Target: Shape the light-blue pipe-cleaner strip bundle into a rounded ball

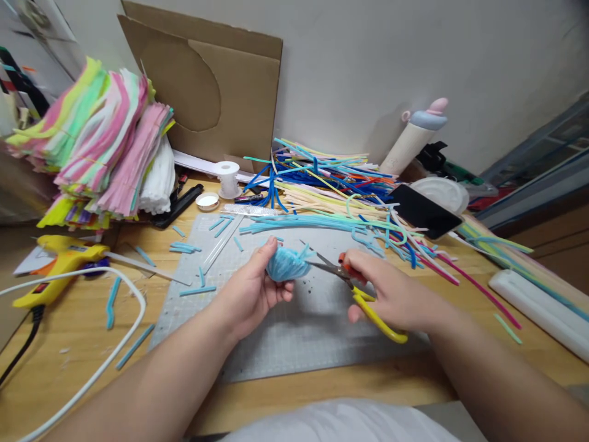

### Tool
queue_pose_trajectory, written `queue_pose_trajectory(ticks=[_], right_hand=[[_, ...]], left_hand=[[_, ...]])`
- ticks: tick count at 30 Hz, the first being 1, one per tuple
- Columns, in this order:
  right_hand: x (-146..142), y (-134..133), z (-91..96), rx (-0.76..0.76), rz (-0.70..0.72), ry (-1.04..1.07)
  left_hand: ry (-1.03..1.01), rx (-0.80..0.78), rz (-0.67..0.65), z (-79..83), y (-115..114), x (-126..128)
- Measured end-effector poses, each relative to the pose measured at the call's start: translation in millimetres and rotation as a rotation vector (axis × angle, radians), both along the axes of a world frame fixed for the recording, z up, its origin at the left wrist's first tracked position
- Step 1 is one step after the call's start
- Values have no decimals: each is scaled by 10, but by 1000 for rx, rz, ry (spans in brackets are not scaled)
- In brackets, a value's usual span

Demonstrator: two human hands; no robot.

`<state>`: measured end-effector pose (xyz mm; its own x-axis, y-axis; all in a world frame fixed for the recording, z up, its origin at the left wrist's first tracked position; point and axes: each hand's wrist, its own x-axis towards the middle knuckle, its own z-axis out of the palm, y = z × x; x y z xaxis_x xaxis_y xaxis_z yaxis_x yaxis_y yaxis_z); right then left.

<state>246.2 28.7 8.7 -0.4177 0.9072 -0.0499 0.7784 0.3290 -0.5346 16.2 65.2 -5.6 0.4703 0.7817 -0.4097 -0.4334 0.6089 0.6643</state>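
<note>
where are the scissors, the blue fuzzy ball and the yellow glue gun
scissors (327, 268): head view, on the metal blades
blue fuzzy ball (285, 265): head view, on the middle of the ball
yellow glue gun (69, 256): head view, on the barrel above the handle

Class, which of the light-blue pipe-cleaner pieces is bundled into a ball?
The blue bundle gripped in the left hand, at the tips of the scissors. The other pieces lie straight and loose on the cutting mat.

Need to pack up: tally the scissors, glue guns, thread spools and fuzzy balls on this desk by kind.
Scissors: 1
Glue guns: 1
Spools: 1
Fuzzy balls: 1
Total: 4
</note>
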Motion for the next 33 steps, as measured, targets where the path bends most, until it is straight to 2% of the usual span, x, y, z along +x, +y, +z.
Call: queue_pose_trajectory(ticks=[7,11,23,33], right_hand=[[-83,48,12,62,123,14],[-92,47,0,103,159,44],[-100,43,-100,158,193,60],[-104,36,-184,289,194,45]], left_hand=[[28,26,-238,6,-70,-9],[42,24,-316,8,-75,-12],[25,-18,-319,23,-92,-2],[-5,-52,-335,-23,-79,-21]])
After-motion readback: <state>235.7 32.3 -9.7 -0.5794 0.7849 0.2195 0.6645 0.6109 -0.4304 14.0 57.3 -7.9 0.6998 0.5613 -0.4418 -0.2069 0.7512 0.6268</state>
